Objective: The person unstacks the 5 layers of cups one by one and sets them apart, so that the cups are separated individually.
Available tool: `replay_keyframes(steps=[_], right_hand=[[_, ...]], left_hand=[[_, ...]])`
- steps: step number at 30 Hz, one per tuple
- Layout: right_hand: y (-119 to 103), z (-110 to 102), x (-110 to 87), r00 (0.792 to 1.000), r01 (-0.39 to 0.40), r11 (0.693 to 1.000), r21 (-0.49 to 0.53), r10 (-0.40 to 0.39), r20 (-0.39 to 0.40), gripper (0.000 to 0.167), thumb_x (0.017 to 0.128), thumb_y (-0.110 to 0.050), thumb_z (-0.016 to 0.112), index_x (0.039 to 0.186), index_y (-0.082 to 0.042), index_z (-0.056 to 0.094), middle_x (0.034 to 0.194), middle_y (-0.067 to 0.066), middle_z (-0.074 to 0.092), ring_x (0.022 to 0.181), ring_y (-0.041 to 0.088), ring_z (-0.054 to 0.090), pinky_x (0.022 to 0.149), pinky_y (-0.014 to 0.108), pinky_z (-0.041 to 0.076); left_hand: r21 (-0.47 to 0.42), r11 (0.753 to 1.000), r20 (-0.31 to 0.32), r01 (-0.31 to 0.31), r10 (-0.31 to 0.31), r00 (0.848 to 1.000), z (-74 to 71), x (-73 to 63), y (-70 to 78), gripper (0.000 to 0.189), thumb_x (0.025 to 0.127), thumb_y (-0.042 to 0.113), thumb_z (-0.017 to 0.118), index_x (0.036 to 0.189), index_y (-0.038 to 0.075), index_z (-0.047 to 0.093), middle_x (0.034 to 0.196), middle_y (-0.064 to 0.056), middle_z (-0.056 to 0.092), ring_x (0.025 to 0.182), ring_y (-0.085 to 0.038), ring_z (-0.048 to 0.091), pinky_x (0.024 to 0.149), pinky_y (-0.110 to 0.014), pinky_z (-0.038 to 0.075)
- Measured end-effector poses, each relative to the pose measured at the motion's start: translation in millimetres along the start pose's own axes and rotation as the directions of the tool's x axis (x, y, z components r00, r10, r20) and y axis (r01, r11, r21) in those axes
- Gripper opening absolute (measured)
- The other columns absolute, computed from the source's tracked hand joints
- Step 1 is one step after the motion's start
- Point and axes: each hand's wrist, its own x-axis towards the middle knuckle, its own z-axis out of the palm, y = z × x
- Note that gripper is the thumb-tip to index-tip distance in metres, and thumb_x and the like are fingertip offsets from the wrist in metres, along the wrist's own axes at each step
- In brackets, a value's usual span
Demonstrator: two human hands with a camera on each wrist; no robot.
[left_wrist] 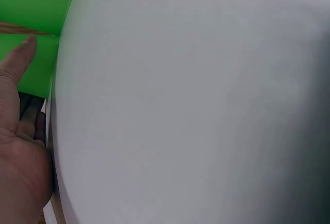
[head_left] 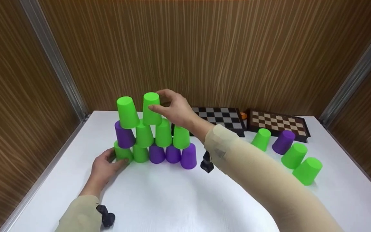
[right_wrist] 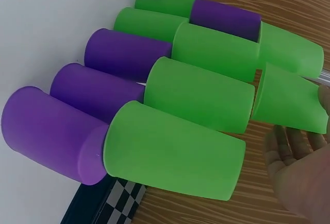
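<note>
A tiered stack of upside-down green and purple cups stands on the white table. In the head view my right hand [head_left: 179,111] pinches a green cup [head_left: 151,99] in the top tier, thumb in front. Its rim is right at the tops of two green cups [head_left: 144,137] in the middle tier. Left of it, another green cup [head_left: 127,112] rests above a purple cup [head_left: 125,137]. Down at table level my left hand [head_left: 105,166] holds the leftmost bottom green cup [head_left: 123,155], thumb across its front. The right wrist view shows the bottom row's end purple cup [right_wrist: 46,131].
Right of the stack, three green cups and a purple cup [head_left: 283,142] stand upside down on the table [head_left: 179,199]. Behind are a black-and-grey checkered board [head_left: 219,116] and a brown checkered board [head_left: 277,122], backed by a wood-grain wall [head_left: 185,54].
</note>
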Motion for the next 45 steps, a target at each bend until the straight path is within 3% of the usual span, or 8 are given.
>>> replay_keyframes(steps=[8,16,21,31,39,45], right_hand=[[-6,-34,-15.3,0.998,0.036,0.998,0.047,-0.034,-0.047,0.055,0.099,-0.036,0.079,0.145,-0.015,0.057,0.129,-0.004,0.067,0.119,0.012,0.064,0.101,0.031,0.057],[3,-89,-48.3,0.995,0.061,0.998,-0.02,-0.062,-0.081,0.056,0.1,-0.032,0.077,0.15,-0.018,0.054,0.131,-0.001,0.067,0.118,0.016,0.065,0.103,0.036,0.058],[21,-125,-74.0,0.992,0.036,0.996,-0.087,-0.046,-0.115,0.057,0.1,-0.031,0.077,0.151,-0.018,0.054,0.133,0.001,0.066,0.119,0.02,0.065,0.105,0.042,0.057],[70,-179,-121.0,0.983,-0.129,0.97,-0.207,0.098,-0.155,0.056,0.099,-0.031,0.077,0.146,-0.012,0.053,0.138,0.008,0.063,0.131,0.032,0.062,0.113,0.06,0.048],[100,-205,-154.2,0.979,-0.189,0.944,-0.272,0.161,-0.123,0.054,0.098,-0.026,0.079,0.142,-0.007,0.054,0.137,0.012,0.063,0.13,0.036,0.062,0.111,0.059,0.05],[122,-215,-171.0,0.978,-0.206,0.936,-0.284,0.185,-0.102,0.061,0.098,-0.024,0.079,0.151,-0.01,0.053,0.144,0.014,0.061,0.132,0.04,0.06,0.11,0.063,0.051]], left_hand=[[-0.005,1.0,0.009,-0.005,0.005,1.0,2.1,3.8,-2.5,0.079,0.096,0.029,0.082,0.159,0.0,0.043,0.161,-0.024,0.047,0.152,-0.04,0.039,0.129,-0.05,0.03],[0.017,1.0,0.006,-0.001,0.001,1.0,-0.4,4.8,-3.3,0.08,0.096,0.033,0.081,0.159,0.0,0.043,0.16,-0.025,0.047,0.151,-0.041,0.04,0.128,-0.051,0.031],[0.01,1.0,0.008,-0.003,0.003,1.0,-5.8,5.0,-7.0,0.082,0.096,0.031,0.081,0.159,-0.003,0.041,0.16,-0.027,0.046,0.151,-0.042,0.04,0.128,-0.051,0.03],[-0.015,1.0,0.023,0.026,-0.025,0.999,-15.0,3.1,-10.9,0.088,0.096,0.032,0.082,0.161,-0.003,0.035,0.163,-0.027,0.041,0.154,-0.043,0.034,0.129,-0.052,0.027],[0.0,0.999,0.021,0.033,-0.033,0.999,-17.6,1.9,-15.9,0.087,0.096,0.032,0.082,0.161,-0.003,0.035,0.163,-0.027,0.041,0.154,-0.043,0.035,0.129,-0.053,0.027],[0.016,0.999,0.025,0.046,-0.046,0.999,-20.4,1.7,-16.3,0.089,0.097,0.035,0.081,0.162,-0.002,0.034,0.165,-0.026,0.04,0.155,-0.041,0.033,0.13,-0.054,0.024]])
